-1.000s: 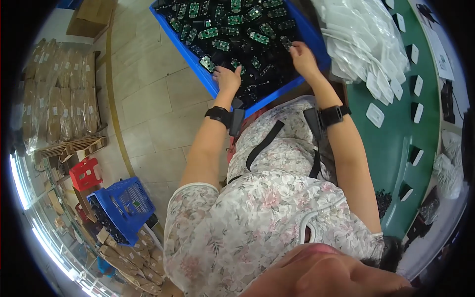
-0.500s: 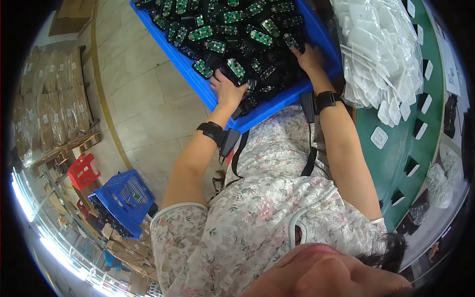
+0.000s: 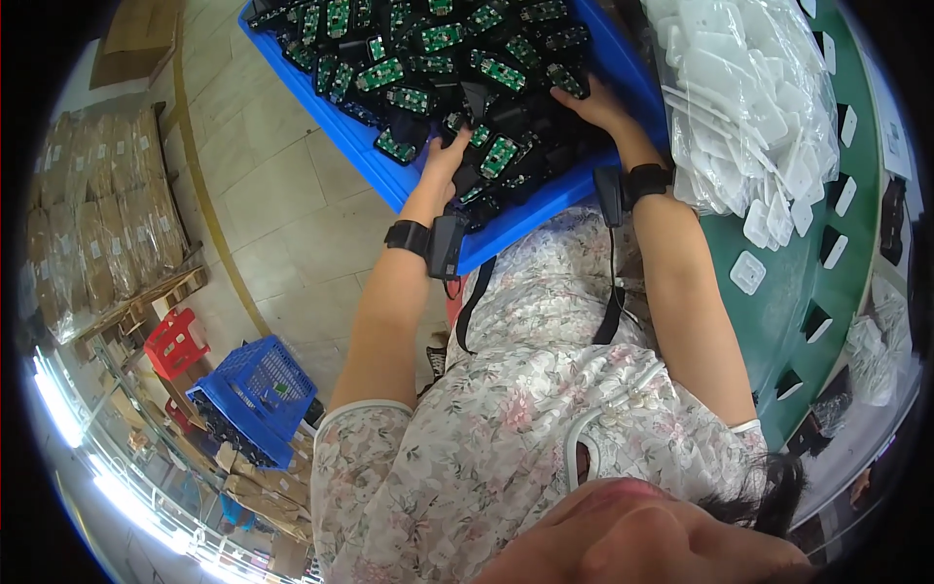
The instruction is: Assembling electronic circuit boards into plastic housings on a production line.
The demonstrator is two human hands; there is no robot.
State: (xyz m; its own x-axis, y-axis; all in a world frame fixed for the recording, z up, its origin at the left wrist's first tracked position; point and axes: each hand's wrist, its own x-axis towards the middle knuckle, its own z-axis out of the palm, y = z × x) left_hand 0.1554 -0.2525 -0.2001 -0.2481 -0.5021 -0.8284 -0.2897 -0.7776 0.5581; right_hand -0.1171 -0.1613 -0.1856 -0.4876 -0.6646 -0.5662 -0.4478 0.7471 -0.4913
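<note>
A blue bin (image 3: 342, 148) rests at my front, heaped with black casings that carry green circuit boards (image 3: 443, 37). My left hand (image 3: 444, 164) is at the near left of the heap. Its thumb and a finger close around a small black casing (image 3: 454, 123); the other fingers are hidden. To the right, my right hand (image 3: 598, 107) lies on the heap near the bin's right wall, fingers apart, beside a black casing with a green board (image 3: 566, 80). Nothing shows in its grasp. Black straps with boxes circle both wrists.
Right of the bin, a clear bag of white plastic plates (image 3: 744, 107) lies on a green table (image 3: 725, 238). One loose white plate (image 3: 747, 273) and a row of black-and-white pieces (image 3: 817, 322) are there too. A blue basket (image 3: 263, 384), red basket (image 3: 175, 343) and wrapped cartons (image 3: 107, 185) stand left.
My left hand has moved up and inward, its fingers drawing together at a casing. My right hand has shifted slightly left. Several boards near my left hand have changed places.
</note>
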